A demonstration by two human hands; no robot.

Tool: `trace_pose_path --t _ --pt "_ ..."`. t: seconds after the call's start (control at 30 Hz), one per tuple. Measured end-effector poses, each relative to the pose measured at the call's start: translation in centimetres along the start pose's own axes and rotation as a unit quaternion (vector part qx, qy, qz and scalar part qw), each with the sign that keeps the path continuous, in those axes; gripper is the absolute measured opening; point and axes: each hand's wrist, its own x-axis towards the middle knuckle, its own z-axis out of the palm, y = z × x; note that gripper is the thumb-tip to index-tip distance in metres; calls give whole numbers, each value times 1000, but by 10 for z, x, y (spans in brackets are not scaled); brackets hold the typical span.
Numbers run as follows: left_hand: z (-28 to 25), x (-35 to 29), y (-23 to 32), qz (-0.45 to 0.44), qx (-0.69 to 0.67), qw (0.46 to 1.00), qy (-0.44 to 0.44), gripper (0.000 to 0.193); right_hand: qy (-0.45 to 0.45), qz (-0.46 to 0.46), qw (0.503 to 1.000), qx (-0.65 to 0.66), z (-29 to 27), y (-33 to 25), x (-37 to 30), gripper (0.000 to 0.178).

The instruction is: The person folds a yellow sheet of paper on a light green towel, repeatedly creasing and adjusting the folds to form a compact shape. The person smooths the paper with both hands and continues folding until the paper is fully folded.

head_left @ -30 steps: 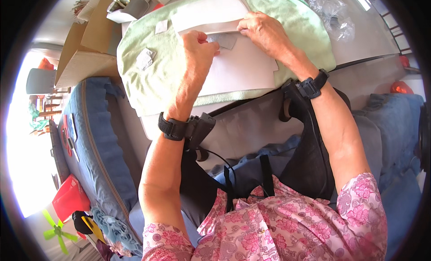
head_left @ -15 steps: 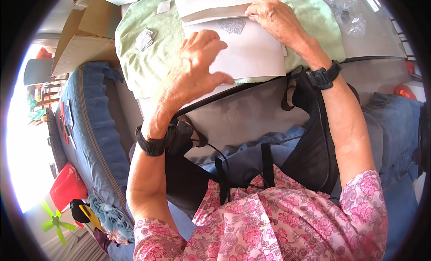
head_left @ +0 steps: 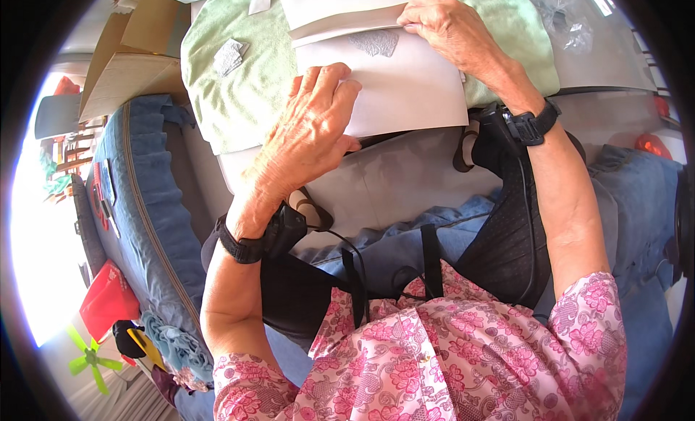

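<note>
The head-worn fisheye looks steeply down from close above, shirt (head_left: 413, 356) at six o'clock, paper (head_left: 416, 95) toward twelve.

Smooth paper (head_left: 413, 95) (matt), fuzzy cloth (head_left: 235, 110)

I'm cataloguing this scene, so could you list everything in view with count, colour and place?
White paper: sheet count unclear, white, on the cloth
Patterned piece: one, grey, on the paper
Patterned scraps: small cluster, grey-white, cloth's left side
Small square: one, white, upper left on cloth
Cloth: one, light green, on the table
Cardboard box: one, brown, upper left
Clear plastic: count unclear, transparent, upper right
Fan-shaped object: one, bright green, lower left
Small edge items: too unclear to count
Floral shirt: one, pink, bottom
Wrist straps: two, black, one per wrist
Left hand: one, bare, by the paper's left edge
Right hand: one, bare, pinching the paper
</note>
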Motion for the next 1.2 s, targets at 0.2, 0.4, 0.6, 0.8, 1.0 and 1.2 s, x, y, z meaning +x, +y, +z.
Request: trace_pose_path --t 0.2,0.4,0.6,0.8,1.0,1.2 --pt "-3 5 4 11 -16 1000 11 54 -26 14 999 -32 -2 0 -5 9" --pt "-10 11 2 40 -17 997 70 27 9 -1 1000 -25 3 2 -6 7" --pt "-6 13 -6 25 -55 992 108 12 3 8 1000 -12 0 -5 -3 9" --pt "-8 17 -12 -120 -160 975 101 8 9 14 1000 11 -1 -10 -2 10" --pt "-3 25 -26 -223 -243 939 93 11 -26 22 999 1 2 -2 -2 8" --pt "-3 37 -34 -271 -271 915 123 13 -66 163 957 232 -13 2 5 15"
